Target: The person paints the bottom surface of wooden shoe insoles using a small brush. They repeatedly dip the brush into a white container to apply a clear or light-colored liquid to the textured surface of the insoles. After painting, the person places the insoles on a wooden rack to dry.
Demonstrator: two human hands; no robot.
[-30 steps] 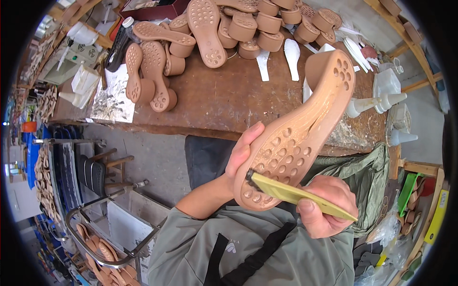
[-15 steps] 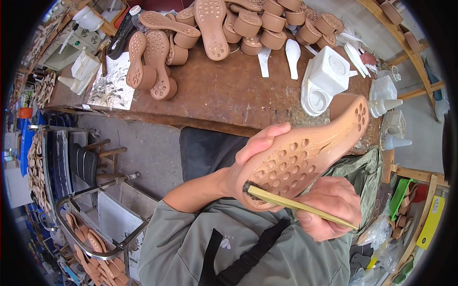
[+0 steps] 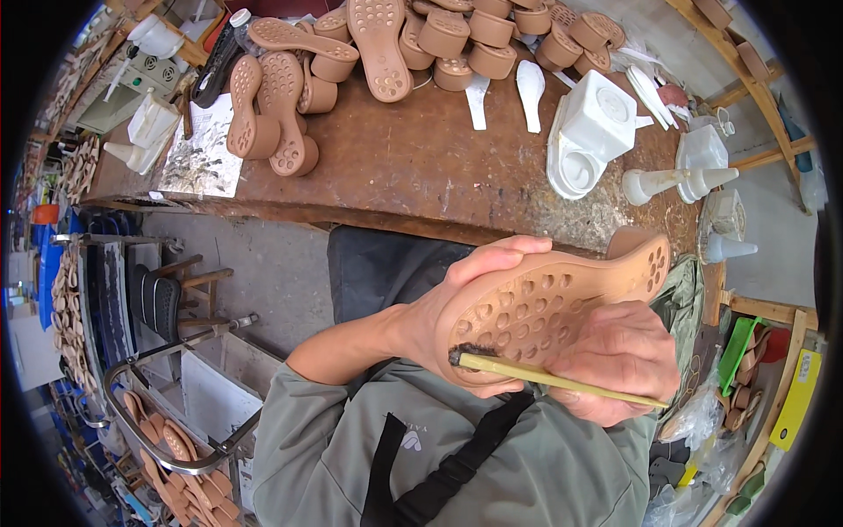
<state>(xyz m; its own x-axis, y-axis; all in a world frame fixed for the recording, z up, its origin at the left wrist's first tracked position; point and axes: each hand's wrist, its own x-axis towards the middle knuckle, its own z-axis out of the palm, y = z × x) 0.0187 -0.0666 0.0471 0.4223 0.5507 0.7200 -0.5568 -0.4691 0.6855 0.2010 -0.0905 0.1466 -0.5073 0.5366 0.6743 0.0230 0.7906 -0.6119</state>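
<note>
A tan heeled shoe sole (image 3: pixel 518 307) is held over my lap, its pitted face turned up and its heel end pointing right. My left hand (image 3: pixel 474 272) grips it round the wide toe end, thumb side along the far edge. In my right hand (image 3: pixel 619 364) is a flat wooden-handled brush (image 3: pixel 544 376), pinched across the near side of the sole. The brush's dark bristles touch the sole near the toe edge. The pitted surface looks glossy and wet in places. My right hand covers part of the sole's middle.
Several similar soles (image 3: pixel 379 53) are piled at the back of the brown worktable (image 3: pixel 369 158). A white container (image 3: pixel 597 123) and nozzle-tipped bottles (image 3: pixel 702 180) stand at the right. A metal-framed cart (image 3: pixel 167 457) with more soles is at the left.
The sole has tipped and its heel end has dropped lower. My right hand has shifted slightly right and up, over more of the sole; the bristles stay near the toe edge.
</note>
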